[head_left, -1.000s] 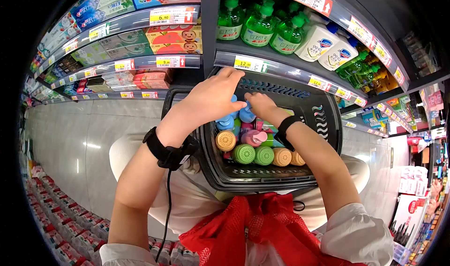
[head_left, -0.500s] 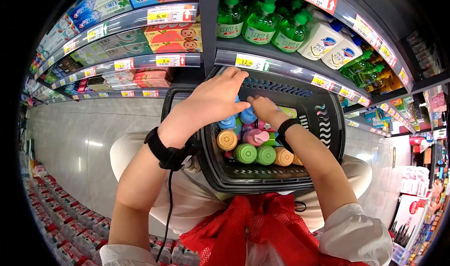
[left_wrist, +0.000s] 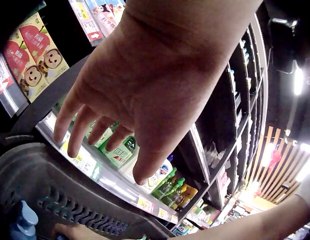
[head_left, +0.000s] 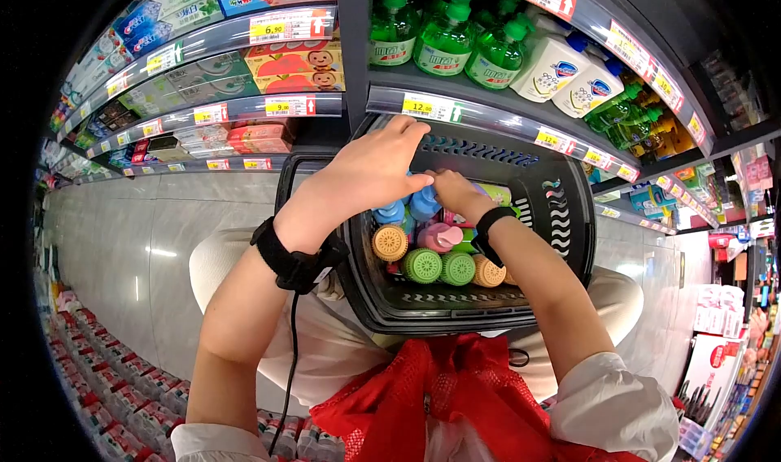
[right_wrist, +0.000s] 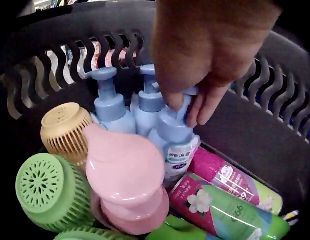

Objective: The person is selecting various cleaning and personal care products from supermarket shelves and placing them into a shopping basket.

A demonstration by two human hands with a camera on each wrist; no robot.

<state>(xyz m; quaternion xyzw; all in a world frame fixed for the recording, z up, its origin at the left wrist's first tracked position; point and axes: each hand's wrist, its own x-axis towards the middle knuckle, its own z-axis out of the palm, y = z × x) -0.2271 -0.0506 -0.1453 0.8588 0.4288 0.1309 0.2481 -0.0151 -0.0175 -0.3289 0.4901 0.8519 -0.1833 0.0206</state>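
My right hand reaches down into a black shopping basket. Its fingers pinch the pump head of a light-blue pump bottle, which stands upright beside two more blue pump bottles. In front of it in the right wrist view is a pink pump bottle. Two cans with floral labels lie on the right. Above the basket's far left part hangs my left hand, palm down with fingers extended and apart, holding nothing, as the left wrist view shows.
Green and tan slotted containers line the basket's near side. Directly beyond the basket, a shelf edge carries green pump bottles and white bottles. Toothpaste boxes fill shelves at left. Packaged goods sit behind at lower left.
The head view has shifted slightly. Both hands keep nearly the same places, the right at the blue pump bottle and the left over the basket.
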